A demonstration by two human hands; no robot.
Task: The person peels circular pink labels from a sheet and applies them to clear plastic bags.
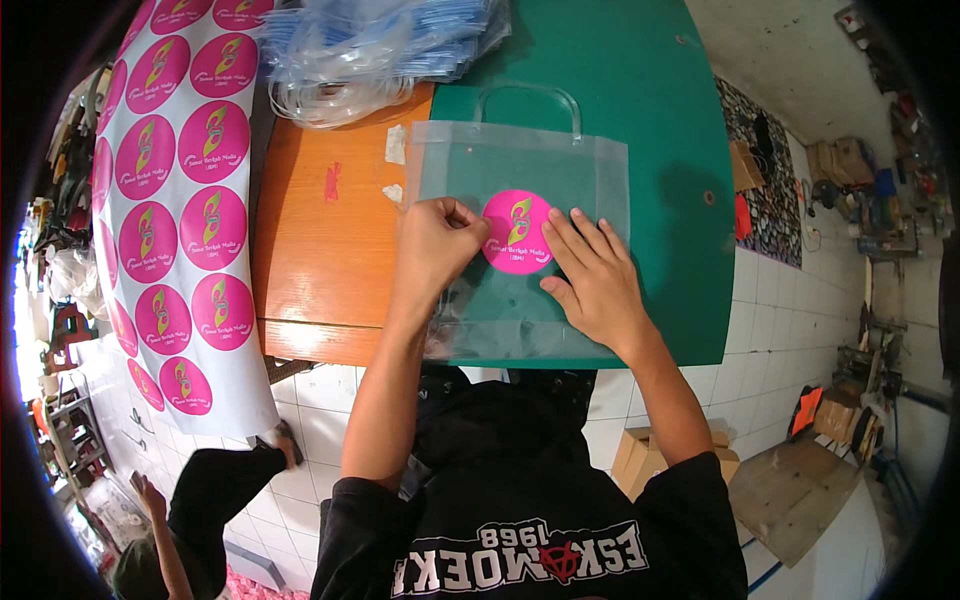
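A clear plastic bag (pixel 450 160) lies flat before me, its looped handle (pixel 530 90) at the far side. On the bag is a round pink sticker (pixel 517 232) with a green and yellow design. My left hand (pixel 438 242) is closed in a pinch at the sticker's left edge; its fingertips partly hide what they grip. With fingers stretched out, my right hand (pixel 600 280) rests flat on the bag, its fingertips touching the sticker's right edge.
A sheet of several pink round stickers (pixel 236 385) hangs over the table's left side. A pile of clear bags (pixel 390 45) lies at the back. White scraps (pixel 395 145) sit on the orange wooden part (pixel 310 250) beside the green tabletop (pixel 690 290). Another person (pixel 215 500) is at lower left.
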